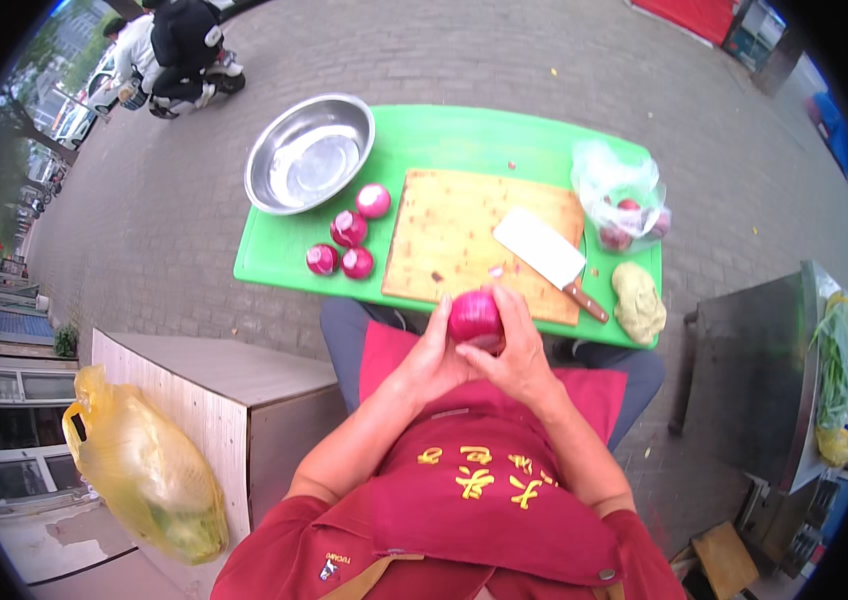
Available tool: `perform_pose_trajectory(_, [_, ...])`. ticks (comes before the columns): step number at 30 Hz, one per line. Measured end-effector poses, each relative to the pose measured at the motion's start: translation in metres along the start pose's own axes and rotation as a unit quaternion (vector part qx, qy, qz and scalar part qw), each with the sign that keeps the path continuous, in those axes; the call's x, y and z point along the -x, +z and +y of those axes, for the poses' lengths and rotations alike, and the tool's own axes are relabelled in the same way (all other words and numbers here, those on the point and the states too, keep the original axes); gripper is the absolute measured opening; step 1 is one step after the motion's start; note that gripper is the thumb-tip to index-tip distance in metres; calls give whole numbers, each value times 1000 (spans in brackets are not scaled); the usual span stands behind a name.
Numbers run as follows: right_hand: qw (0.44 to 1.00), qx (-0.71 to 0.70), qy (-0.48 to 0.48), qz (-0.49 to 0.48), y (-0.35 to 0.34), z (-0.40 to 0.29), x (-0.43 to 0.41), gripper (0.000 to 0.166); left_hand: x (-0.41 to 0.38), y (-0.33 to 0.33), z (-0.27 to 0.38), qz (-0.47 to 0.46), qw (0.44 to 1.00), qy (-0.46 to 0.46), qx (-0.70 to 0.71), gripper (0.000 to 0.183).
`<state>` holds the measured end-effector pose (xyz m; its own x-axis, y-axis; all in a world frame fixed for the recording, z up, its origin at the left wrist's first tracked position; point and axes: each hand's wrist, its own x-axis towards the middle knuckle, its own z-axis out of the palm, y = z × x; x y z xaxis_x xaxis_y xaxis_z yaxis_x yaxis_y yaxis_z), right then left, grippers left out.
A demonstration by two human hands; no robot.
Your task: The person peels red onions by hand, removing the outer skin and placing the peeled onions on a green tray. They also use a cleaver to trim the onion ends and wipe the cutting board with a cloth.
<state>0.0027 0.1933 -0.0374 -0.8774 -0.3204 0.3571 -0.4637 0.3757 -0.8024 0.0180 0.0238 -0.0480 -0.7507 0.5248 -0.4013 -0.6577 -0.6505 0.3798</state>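
A red onion (pixel 475 318) is held between both hands over my lap, close to the near edge of the cutting board. My left hand (pixel 431 352) cups its left side, and my right hand (pixel 515 346) grips its right side. On the wooden cutting board (pixel 446 225) lies a cleaver (pixel 544 244), its brown wooden handle (pixel 586 301) pointing toward me at the right. Several red onions (pixel 349 228) stand left of the board, one (pixel 373 201) with a paler peeled surface. Small skin scraps (pixel 496 271) are on the board.
A steel basin (pixel 311 154) sits at the green table's (pixel 461 135) far left. At its right are a plastic bag (pixel 619 187) of onions and a crumpled yellowish cloth (pixel 638 304). A yellow bag (pixel 153 465) rests on a ledge at left; a metal cabinet (pixel 754 375) stands right. Two people ride a scooter (pixel 225 75).
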Motion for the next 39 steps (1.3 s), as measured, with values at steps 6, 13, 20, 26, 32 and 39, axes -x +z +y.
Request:
perform_pose_trajectory(6, [1000,-9,-8,-15,-2,-4,-12,74,6,-8,3,10,999,7,-35,63])
perform_pose_trajectory(13, [998,-40,-9,-45,5,23,-10,46,1,-20,5,105,992,30,-57,58])
perform_pose_trajectory(20, [982,-108,157,-4,-12,45,32,30,53,-116,116,425,747,389,-332,64])
perform_pose_trajectory(26, [944,-112,307,43,-45,72,94,30,98,-206,236,681,506,299,-438,85])
perform_pose_trajectory(32, [926,-84,361,67,-51,69,118,29,33,-254,296,614,479,72,-623,98])
perform_pose_trajectory(39, [933,-12,349,91,-69,69,100,23,12,-342,326,523,396,-14,-754,93])
